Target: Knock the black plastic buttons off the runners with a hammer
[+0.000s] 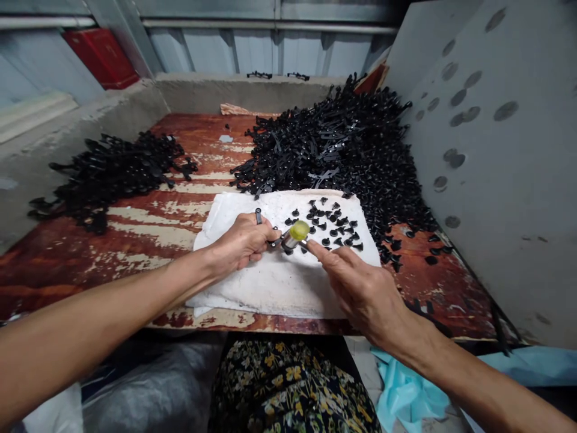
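Observation:
My left hand (249,242) is closed round a slim black plastic piece with a round end (258,216) that sticks up above the knuckles. In my right hand (358,279) is a small mallet (298,231) with a yellow-green face and a metal head, the index finger stretched along its handle. The mallet head is right beside the left fingertips; I cannot tell whether it touches the black piece. Under both hands lies a folded white cloth (270,294). Several small black plugs (341,231) are scattered on it, near the mallet.
A large heap of black plastic pieces (329,144) fills the back right of the worn red-brown table (135,240). A smaller heap (121,171) lies at the left. A grey panel (496,180) borders the right side, and a low concrete ledge (238,93) runs behind.

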`<state>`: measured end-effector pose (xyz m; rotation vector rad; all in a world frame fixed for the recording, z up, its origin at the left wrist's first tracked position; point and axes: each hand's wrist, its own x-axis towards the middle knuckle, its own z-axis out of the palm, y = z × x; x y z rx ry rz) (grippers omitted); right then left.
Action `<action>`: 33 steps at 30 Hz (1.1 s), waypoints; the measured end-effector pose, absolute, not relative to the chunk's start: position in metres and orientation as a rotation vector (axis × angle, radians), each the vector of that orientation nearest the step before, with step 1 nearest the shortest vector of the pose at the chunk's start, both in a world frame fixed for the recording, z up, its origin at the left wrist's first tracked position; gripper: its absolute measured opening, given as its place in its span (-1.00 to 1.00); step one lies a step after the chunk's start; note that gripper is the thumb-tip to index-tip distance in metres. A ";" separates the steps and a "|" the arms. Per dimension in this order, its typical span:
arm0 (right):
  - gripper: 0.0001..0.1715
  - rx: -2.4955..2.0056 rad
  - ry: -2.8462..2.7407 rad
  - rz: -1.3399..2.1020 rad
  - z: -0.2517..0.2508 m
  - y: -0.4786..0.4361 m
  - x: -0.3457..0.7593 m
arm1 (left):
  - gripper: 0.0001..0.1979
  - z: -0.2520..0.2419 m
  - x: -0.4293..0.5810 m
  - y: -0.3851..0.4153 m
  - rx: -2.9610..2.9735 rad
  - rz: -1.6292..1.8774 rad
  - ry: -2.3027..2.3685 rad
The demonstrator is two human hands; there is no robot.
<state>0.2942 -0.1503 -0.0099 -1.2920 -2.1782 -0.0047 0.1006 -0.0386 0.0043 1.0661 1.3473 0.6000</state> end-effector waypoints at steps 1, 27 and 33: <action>-0.38 -1.289 -2.209 -0.030 -0.008 -0.151 0.294 | -0.80 0.004 0.100 -0.038 1.079 0.594 1.346; -0.32 -1.301 -2.200 0.071 -0.014 -0.150 0.298 | -0.78 0.000 0.098 -0.035 1.087 0.470 1.354; -0.44 -1.492 -2.122 0.042 -0.008 -0.153 0.315 | -0.92 0.032 0.080 -0.039 0.995 0.420 1.291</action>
